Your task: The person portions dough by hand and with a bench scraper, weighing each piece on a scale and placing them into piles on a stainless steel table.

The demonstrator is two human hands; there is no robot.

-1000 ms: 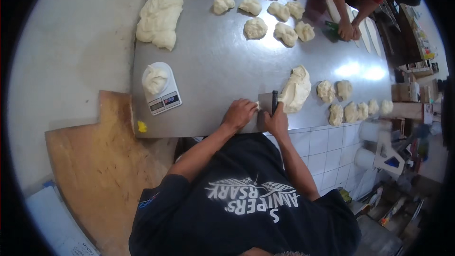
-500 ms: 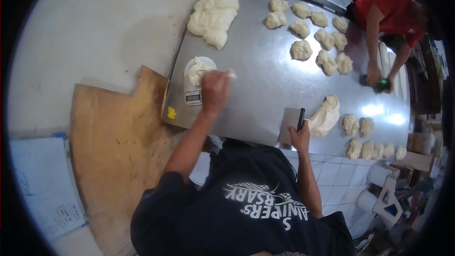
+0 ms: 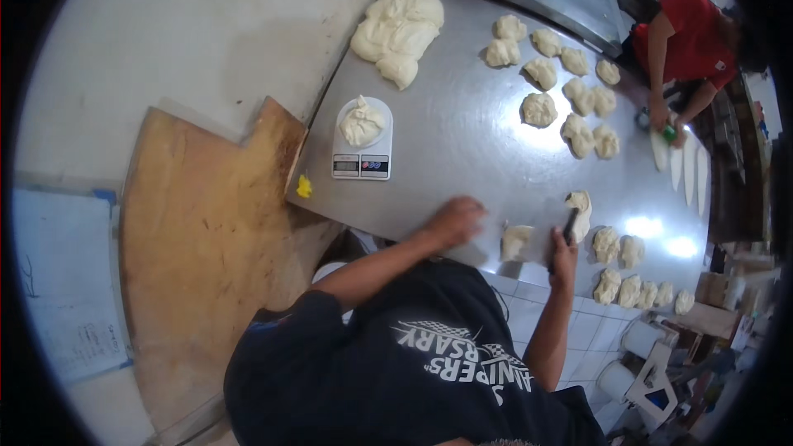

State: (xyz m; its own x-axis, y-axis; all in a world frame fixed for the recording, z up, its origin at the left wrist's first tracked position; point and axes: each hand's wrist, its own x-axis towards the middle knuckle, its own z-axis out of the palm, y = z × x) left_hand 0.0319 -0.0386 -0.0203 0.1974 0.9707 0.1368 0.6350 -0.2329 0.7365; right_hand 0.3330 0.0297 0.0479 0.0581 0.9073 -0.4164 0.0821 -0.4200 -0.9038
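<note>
Dough point(image 3: 362, 122) sits on the scale point(image 3: 362, 162). My left hand point(image 3: 457, 221) is too blurred for me to tell its fingers' state. Rightward, a dough piece point(image 3: 516, 242) lies on the table point(image 3: 462, 140), probably soft, light and sticky, best scooped from beneath. My right hand point(image 3: 564, 256) grips the scraper point(image 3: 572, 221).

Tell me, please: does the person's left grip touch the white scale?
Apart: in the head view, bare metal table shows between the left grip and the white scale.
</note>
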